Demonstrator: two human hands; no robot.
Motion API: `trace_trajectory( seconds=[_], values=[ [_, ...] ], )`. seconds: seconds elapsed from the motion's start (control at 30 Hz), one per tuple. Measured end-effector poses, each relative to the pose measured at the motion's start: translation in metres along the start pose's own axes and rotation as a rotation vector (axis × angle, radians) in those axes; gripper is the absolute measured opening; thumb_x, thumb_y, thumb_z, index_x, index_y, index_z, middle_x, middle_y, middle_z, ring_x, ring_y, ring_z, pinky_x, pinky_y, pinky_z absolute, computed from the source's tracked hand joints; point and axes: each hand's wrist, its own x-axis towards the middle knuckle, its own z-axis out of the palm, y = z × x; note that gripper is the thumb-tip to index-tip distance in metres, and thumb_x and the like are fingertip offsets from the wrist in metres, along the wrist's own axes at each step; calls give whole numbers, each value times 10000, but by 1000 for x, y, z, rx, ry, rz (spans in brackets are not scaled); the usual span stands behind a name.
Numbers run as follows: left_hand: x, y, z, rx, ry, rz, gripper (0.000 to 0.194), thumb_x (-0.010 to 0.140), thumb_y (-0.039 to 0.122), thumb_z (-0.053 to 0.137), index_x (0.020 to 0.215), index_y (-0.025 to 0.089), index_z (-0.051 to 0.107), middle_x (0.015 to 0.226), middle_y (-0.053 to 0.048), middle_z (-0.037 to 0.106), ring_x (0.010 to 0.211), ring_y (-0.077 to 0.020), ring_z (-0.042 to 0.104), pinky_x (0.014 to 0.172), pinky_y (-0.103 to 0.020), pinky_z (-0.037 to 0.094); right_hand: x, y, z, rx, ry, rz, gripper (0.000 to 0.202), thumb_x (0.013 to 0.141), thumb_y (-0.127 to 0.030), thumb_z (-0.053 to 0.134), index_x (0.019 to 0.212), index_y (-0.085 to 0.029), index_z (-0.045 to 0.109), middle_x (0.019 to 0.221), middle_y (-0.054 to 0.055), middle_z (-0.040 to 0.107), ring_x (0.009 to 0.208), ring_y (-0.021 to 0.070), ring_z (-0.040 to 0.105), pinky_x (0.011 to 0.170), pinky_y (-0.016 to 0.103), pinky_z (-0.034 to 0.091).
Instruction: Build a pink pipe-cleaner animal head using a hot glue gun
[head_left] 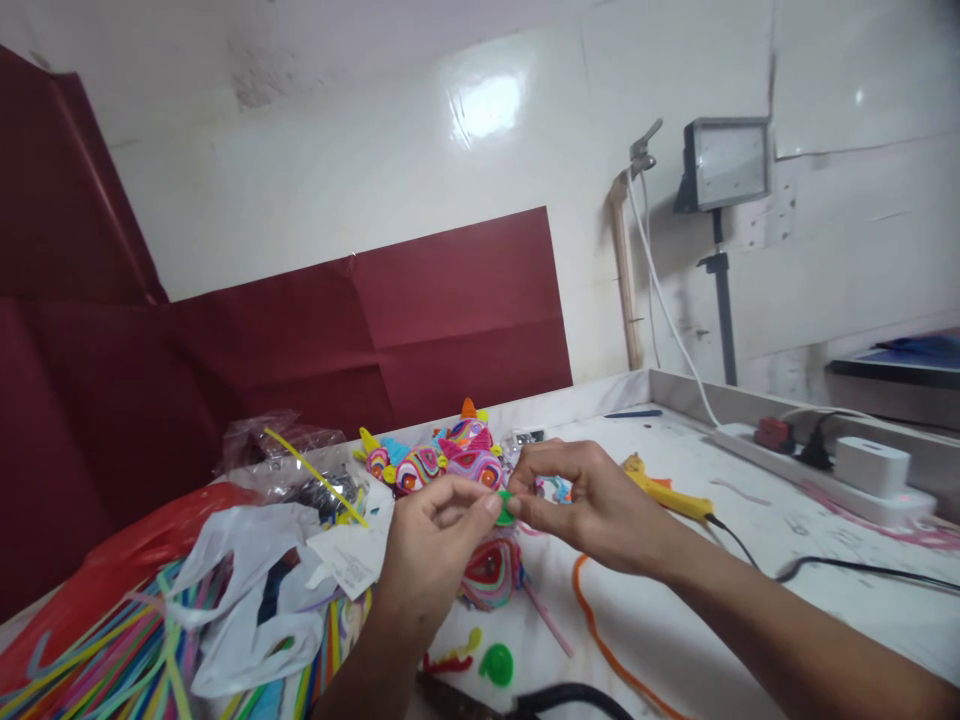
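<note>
A small green coil (505,509), apparently wound from pipe cleaner, sits pinched between the fingertips of both hands. My left hand (433,548) grips its left side and my right hand (589,505) its right. Just below lies a multicoloured coiled piece (491,572), partly covered by my left hand. A second green coil (496,664) rests on the table beside red and yellow bits (454,660). Behind my hands stand several colourful coiled figures (450,460), partly hidden. An orange pipe cleaner (592,615) curves below my right hand.
Black-handled pliers (555,695) lie at the near edge. A yellow glue gun (671,495) with a black cord and a white power strip (825,475) are to the right. At left are a white plastic bag (255,620), a red bag (142,545) and many loose pipe cleaners (112,660).
</note>
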Motion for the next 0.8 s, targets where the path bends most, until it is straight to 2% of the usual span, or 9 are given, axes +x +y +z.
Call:
trace_trajectory(
  seconds=[0.13,0.4,0.8],
  values=[
    [0,0,0,12,-7,-1,124,704,273,752,688,159,705,614,-14,693,580,-129,625,553,-196,485,-1,0,-1,-9,6,-9,124,743,-108,605,641,-178,619,646,-16,614,646,132,540,639,256,393],
    [1,4,-2,-2,21,7,131,706,283,754,683,163,706,643,-21,707,621,-138,648,589,-200,508,1,2,0,53,-30,81,115,809,-221,649,701,-183,642,677,-14,634,654,135,554,619,258,406],
    [1,3,-1,-32,29,17,140,685,278,777,687,157,708,656,-24,716,634,-143,664,612,-212,534,2,2,-1,81,-34,112,39,782,-190,659,752,-179,681,732,-5,637,706,142,561,669,273,414]
  ],
)
